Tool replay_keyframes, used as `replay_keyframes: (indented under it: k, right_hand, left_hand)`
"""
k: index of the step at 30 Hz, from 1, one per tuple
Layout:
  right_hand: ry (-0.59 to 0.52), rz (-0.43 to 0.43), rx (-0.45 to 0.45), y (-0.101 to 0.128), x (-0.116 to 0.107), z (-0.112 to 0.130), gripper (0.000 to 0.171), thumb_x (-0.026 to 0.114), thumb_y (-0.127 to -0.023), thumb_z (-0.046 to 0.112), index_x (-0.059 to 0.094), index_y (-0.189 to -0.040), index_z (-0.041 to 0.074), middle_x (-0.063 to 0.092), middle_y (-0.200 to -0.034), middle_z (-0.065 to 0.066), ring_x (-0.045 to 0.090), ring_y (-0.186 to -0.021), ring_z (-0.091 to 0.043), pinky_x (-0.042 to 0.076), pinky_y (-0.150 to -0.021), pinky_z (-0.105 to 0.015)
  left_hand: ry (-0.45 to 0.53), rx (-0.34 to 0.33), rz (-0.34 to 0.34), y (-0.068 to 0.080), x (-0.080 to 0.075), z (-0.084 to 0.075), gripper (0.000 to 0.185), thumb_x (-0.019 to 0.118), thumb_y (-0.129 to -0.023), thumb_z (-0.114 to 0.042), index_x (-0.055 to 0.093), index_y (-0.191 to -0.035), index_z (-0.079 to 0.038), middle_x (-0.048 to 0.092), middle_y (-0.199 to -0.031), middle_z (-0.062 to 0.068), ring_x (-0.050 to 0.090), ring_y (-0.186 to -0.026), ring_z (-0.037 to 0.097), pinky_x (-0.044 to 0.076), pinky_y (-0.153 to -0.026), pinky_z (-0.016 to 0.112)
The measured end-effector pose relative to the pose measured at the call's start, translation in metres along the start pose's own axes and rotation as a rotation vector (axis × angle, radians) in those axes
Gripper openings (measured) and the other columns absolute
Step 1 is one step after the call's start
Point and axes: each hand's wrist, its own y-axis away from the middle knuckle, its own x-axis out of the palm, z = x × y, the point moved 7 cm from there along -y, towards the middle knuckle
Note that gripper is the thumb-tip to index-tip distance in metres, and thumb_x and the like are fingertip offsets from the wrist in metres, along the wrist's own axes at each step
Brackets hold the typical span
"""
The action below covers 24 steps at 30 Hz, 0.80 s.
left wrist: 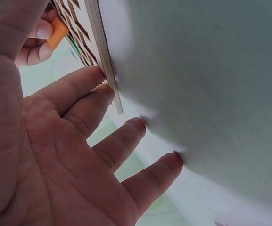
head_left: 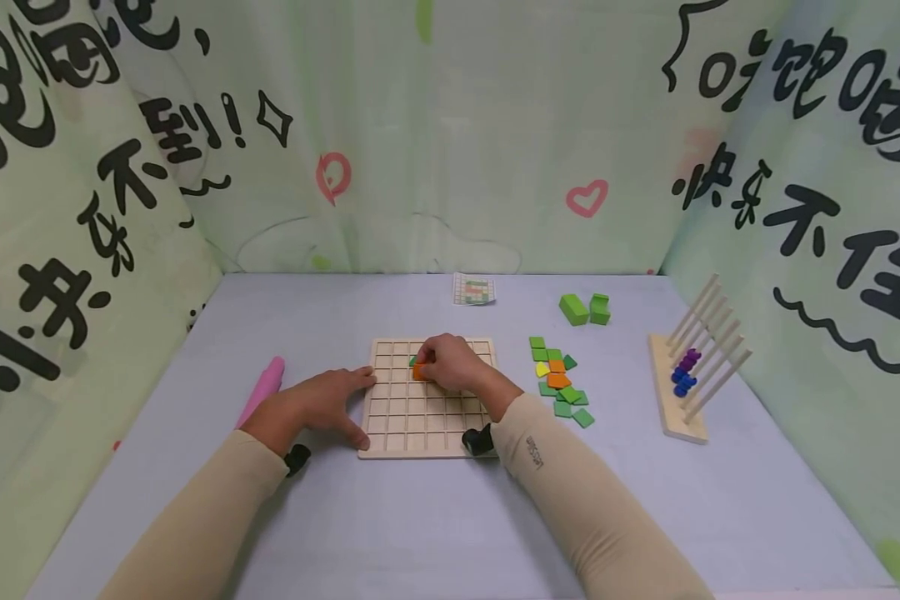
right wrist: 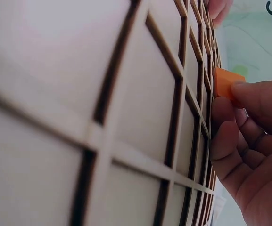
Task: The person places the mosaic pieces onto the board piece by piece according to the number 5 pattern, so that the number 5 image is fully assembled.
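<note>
Right hand (head_left: 453, 363) pinches an orange tile (head_left: 419, 372) over the grid (head_left: 420, 417); left hand (head_left: 322, 406) lies flat, fingers relaxed, steadying it. 1 green tile (head_left: 413, 361) placed; most cells bare.

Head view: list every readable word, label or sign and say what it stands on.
"不到!!" on the left curtain; its other characters are cut off.
"快快不住" on the right curtain, second character a guess.
Hearts, no words, on the back curtain.
Small print on the right sleeve: too small to read.
Pattern card: coloured grid, no text.
</note>
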Motion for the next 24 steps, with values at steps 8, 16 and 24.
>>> replay_keyframes:
  k: [8, 16, 24]
  right_hand:
    - [0.021, 0.01, 0.017, -0.003, 0.003, 0.003, 0.007, 0.067, -0.1, 0.012, 0.073, -0.103, 0.01, 0.071, -0.097, -0.003, 0.06, -0.088, -0.018, 0.052, -0.082, -0.032]
    - [0.104, -0.004, 0.023, -0.006, 0.007, 0.006, 0.01, 0.067, -0.099, 0.011, 0.075, -0.104, 0.008, 0.073, -0.099, -0.005, 0.064, -0.092, -0.02, 0.055, -0.086, -0.034]
    - [0.191, -0.002, -0.004, -0.007, 0.012, 0.01, 0.013, 0.063, -0.102, 0.012, 0.075, -0.105, 0.008, 0.074, -0.101, -0.006, 0.067, -0.097, -0.024, 0.056, -0.089, -0.037]
  left_hand:
    - [-0.012, -0.002, 0.004, 0.001, -0.001, -0.002, 0.109, 0.094, -0.074, -0.042, 0.038, -0.161, -0.011, 0.027, -0.172, 0.007, 0.029, -0.156, 0.038, 0.03, -0.125, 0.056]
    - [-0.02, 0.003, 0.005, 0.001, -0.002, -0.004, 0.109, 0.095, -0.073, -0.042, 0.038, -0.161, -0.011, 0.027, -0.172, 0.008, 0.03, -0.156, 0.039, 0.031, -0.124, 0.056]
    - [-0.023, -0.01, 0.004, -0.002, 0.0, -0.001, 0.11, 0.095, -0.072, -0.043, 0.039, -0.161, -0.012, 0.028, -0.172, 0.008, 0.031, -0.155, 0.039, 0.032, -0.124, 0.056]
